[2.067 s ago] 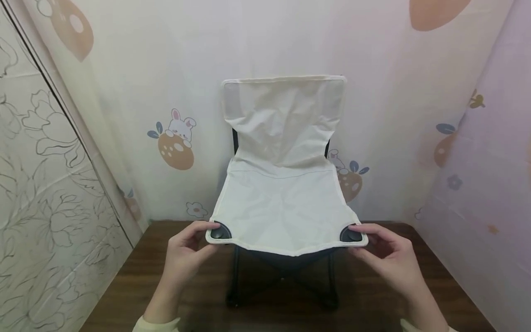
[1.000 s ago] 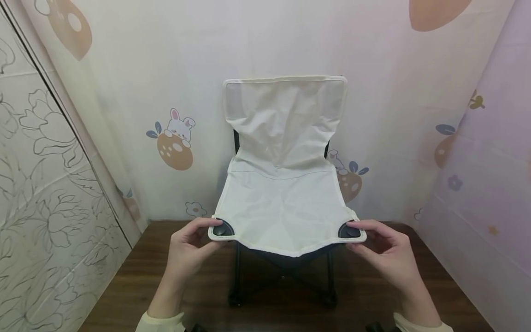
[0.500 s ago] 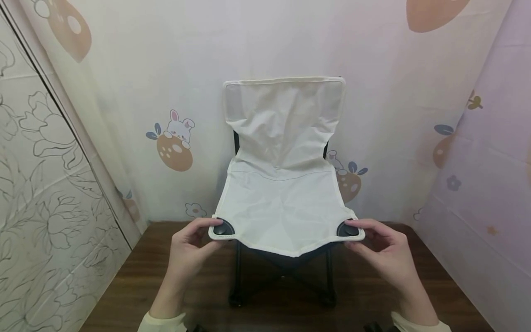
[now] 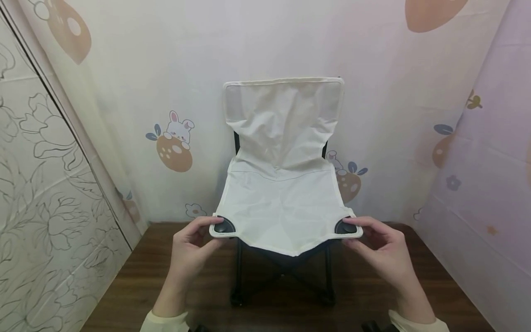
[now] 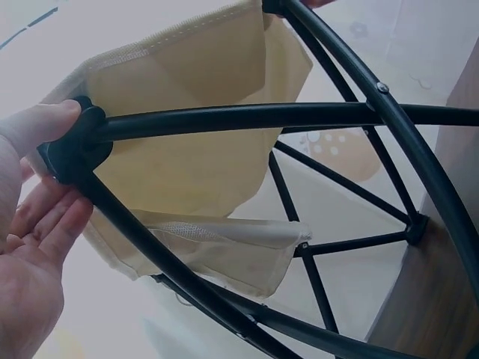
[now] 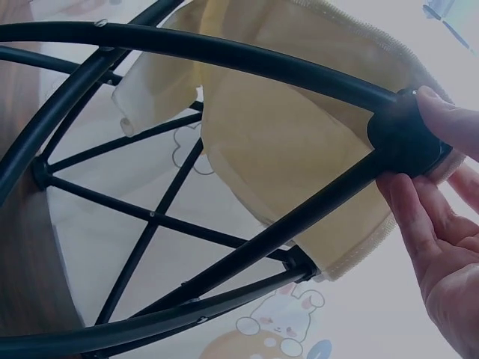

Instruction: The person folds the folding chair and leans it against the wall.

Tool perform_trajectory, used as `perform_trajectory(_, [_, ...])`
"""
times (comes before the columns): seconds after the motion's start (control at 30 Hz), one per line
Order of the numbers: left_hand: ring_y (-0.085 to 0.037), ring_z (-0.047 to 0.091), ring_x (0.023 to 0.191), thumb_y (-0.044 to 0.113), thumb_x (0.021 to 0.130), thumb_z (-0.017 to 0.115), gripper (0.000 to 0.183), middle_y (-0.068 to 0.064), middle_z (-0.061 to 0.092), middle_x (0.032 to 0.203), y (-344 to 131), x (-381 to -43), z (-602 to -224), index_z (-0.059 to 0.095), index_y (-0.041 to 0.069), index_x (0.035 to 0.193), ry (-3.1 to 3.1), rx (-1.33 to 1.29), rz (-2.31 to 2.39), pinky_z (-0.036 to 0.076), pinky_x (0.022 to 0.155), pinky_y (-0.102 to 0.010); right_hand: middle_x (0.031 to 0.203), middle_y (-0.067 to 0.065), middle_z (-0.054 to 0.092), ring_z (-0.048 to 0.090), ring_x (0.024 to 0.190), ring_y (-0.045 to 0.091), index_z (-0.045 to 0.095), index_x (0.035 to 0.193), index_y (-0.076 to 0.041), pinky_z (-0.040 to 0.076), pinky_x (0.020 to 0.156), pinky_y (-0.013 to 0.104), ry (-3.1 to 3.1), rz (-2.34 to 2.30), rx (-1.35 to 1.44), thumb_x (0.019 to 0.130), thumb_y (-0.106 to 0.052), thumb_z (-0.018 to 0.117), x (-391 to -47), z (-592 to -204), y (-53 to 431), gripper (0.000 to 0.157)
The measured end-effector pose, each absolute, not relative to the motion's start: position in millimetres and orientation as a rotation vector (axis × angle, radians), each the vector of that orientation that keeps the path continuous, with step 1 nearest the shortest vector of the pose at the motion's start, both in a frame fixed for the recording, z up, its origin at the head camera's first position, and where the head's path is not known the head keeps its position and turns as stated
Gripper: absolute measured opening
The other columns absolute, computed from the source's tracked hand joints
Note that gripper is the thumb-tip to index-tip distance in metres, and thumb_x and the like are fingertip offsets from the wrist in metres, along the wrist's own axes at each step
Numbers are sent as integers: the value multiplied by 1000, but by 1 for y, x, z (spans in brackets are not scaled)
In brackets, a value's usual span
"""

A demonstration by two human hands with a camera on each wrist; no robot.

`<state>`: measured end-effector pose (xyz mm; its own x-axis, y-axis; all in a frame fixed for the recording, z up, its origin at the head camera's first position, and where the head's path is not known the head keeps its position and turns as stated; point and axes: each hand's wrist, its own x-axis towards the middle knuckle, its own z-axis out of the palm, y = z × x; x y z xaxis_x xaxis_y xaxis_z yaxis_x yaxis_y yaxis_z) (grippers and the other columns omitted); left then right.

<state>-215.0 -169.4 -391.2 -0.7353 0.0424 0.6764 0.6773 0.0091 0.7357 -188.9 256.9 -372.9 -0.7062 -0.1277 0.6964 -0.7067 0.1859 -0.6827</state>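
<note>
Chair stood upright on the desk between left hand and right hand; each hand pinched the nearest front seat corner from its outer side.

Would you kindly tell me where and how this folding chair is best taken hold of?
Probably hold the chair by both front seat corners, from the near side, pinching each from above and below: they jut outward, and the wrist views show black tubes meeting in a firm-looking joint there, whereas the pale fabric between them sags.
</note>
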Motion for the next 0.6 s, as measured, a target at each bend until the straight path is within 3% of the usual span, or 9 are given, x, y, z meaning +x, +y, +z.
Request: perform_trajectory(0.6, [-20, 76, 107, -22, 83, 82, 40, -14, 77, 115, -165, -219, -388, 75, -6, 119, -1811, -758, -1761, 60, 102, -34, 123, 1, 78, 75, 103, 11, 71, 127, 11, 62, 89, 21, -1999, 1558, 722, 84, 27, 77, -189, -370, 253, 46])
